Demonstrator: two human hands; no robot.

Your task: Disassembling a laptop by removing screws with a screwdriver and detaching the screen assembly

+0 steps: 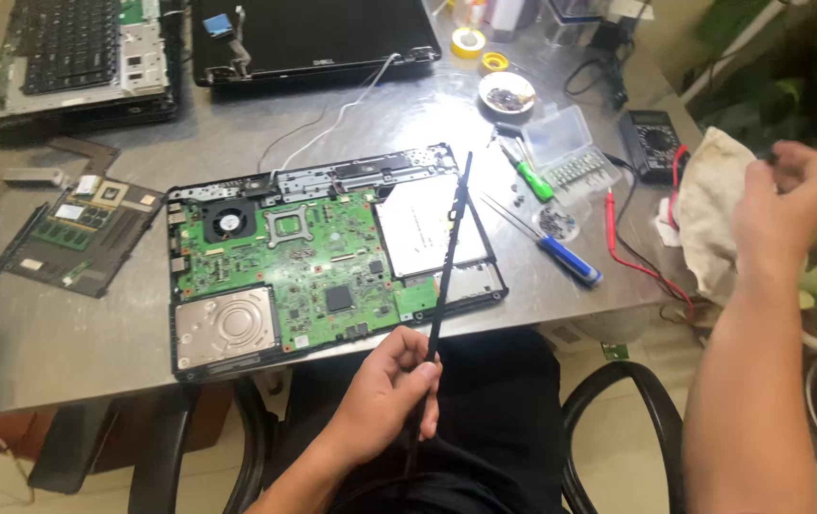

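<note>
My left hand [388, 392] is closed around the lower part of a long thin black plastic strip [452, 249]. The strip slants up and away over an opened laptop base [189, 366] on the metal table [66, 324]. The base shows a green motherboard [304, 262], a black fan [228, 223], a silver hard drive [226, 326] and a silver drive bay [421, 228]. My right hand [789, 200] is raised off the table's right edge beside a white cloth [708, 205]. Its fingers are curled together; whether they pinch something small is unclear.
A green-handled screwdriver [532, 179], a blue-handled screwdriver [570, 259], a clear parts box [568, 148], a dish of screws [507, 92] and a multimeter [653, 143] with a red lead lie to the right. A detached screen [313, 38], another laptop [75, 57] and a loose board [85, 233] sit behind and to the left.
</note>
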